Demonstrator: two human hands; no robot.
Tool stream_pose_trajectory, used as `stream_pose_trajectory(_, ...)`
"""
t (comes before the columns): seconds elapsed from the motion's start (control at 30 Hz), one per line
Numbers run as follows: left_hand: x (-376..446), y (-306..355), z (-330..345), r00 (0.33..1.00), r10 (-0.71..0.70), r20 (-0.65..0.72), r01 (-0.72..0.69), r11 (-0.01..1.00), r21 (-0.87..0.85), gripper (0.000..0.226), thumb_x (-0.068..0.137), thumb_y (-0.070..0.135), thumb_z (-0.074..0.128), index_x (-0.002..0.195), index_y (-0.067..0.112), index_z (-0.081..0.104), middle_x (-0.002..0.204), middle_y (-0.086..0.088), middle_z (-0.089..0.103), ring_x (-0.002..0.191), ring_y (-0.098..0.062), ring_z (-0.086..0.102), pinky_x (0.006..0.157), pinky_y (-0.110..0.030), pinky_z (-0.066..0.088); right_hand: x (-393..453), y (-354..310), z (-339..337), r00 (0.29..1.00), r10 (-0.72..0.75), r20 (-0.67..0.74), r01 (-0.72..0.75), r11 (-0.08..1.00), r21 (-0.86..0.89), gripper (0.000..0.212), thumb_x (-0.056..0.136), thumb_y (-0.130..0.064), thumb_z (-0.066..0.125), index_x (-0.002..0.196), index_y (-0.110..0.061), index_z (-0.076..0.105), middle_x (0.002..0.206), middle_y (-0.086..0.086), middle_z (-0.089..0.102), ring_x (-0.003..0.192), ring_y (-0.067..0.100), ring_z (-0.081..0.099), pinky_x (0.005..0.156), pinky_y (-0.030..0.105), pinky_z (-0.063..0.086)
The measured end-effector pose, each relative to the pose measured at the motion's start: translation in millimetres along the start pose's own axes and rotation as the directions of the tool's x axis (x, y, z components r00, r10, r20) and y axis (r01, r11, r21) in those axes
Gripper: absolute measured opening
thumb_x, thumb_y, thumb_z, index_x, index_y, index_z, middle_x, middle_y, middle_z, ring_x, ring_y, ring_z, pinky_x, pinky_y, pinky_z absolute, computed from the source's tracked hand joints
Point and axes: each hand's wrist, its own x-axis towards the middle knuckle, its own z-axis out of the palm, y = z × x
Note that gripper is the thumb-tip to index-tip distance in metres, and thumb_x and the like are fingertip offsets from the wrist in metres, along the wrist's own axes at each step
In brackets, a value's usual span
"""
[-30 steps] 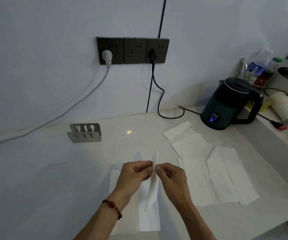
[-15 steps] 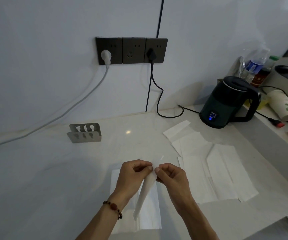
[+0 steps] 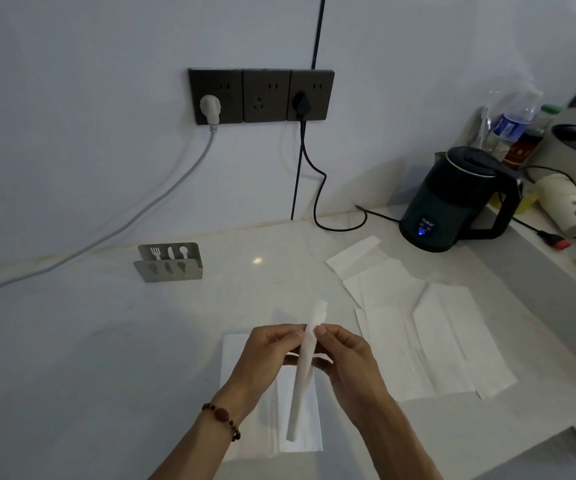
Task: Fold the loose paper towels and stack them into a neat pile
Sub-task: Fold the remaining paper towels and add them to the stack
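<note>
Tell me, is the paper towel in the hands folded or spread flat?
Folded: the paper towel hangs as a narrow strip, pinched near its top between the left hand and right hand.

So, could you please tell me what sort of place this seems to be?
Probably a home kitchen counter: an electric kettle, a cutlery holder and wall sockets above the pale countertop.

Countertop [image 3: 72, 358]: folded pile of towels [image 3: 300, 441] at near centre, below both hands. Left hand [image 3: 269, 355] and right hand [image 3: 345, 355] meet above the pile, pinching a narrow towel [image 3: 302, 386] between them, held above the pile. Loose towels [image 3: 428, 341] spread overlapping to the right. Kettle [image 3: 453, 202] behind the loose towels, near the wall. Cutlery holder [image 3: 169, 261] at left rear. Socket strip [image 3: 262, 95] on the wall above. Paper cup [image 3: 567, 206] and bottles [image 3: 511, 123] right of the kettle.
</note>
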Motion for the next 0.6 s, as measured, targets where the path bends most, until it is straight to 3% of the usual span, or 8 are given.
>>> stream_pose_trajectory(0.1,-0.4,-5.1,-2.8,1.000,0.022,-0.010,-0.021,0.998,0.053,0.022,0.092,0.008,0.061,0.112,0.012,0.068,0.100,-0.005,0.075,0.095,-0.022,0.071,0.088,-0.039,0.058,-1.6,-2.7,0.3,0.998,-0.006,-0.065,0.005,1.000,-0.017,0.022,0.096,-0.015,0.055,0.092,-0.003,0.073,0.092,0.018,0.073,0.093,0.038,0.067,0.087,0.045,0.054)
stream_pose_trajectory(0.2,-0.2,-9.6,-2.8,0.998,0.051,-0.043,-0.044,0.988,0.150,0.011,0.085,0.011,0.071,0.096,0.013,0.069,0.090,-0.001,0.075,0.089,-0.019,0.072,0.088,-0.040,0.058,-3.6,-3.6,3.1,0.993,-0.033,-0.114,0.024,0.997,-0.080,0.019,0.092,-0.017,0.061,0.084,-0.005,0.074,0.084,0.014,0.073,0.082,0.030,0.069,0.075,0.034,0.057)
stream_pose_trajectory(0.27,-0.5,-10.3,-1.6,0.997,0.051,-0.058,-0.044,0.992,0.121,0.006,0.087,0.008,0.068,0.090,0.012,0.071,0.085,-0.003,0.074,0.086,-0.020,0.072,0.087,-0.039,0.058,-5.5,-4.7,5.0,0.992,-0.050,-0.119,0.034,0.990,-0.133,0.019,0.091,-0.020,0.064,0.080,-0.008,0.074,0.080,0.013,0.072,0.075,0.025,0.068,0.072,0.031,0.055)
stream_pose_trajectory(0.47,-4.1,-7.9,2.3,0.996,0.051,-0.071,-0.045,0.994,0.096,0.020,0.094,0.005,0.057,0.089,0.010,0.077,0.085,-0.002,0.076,0.085,-0.015,0.072,0.082,-0.029,0.058,-11.1,-9.0,7.4,0.992,-0.074,-0.107,0.048,0.973,-0.226,0.022,0.093,-0.025,0.061,0.079,-0.017,0.075,0.076,0.003,0.073,0.070,0.012,0.067,0.062,0.019,0.052)
stream_pose_trajectory(0.6,-5.1,-6.2,3.1,0.997,0.023,-0.078,-0.018,0.998,0.057,0.022,0.095,0.008,0.056,0.089,0.007,0.077,0.088,-0.005,0.076,0.086,-0.018,0.073,0.082,-0.031,0.058,-12.4,-7.0,7.1,0.992,-0.082,-0.096,0.061,0.978,-0.198,0.024,0.095,-0.023,0.058,0.080,-0.016,0.075,0.078,0.004,0.073,0.075,0.018,0.068,0.068,0.024,0.054)
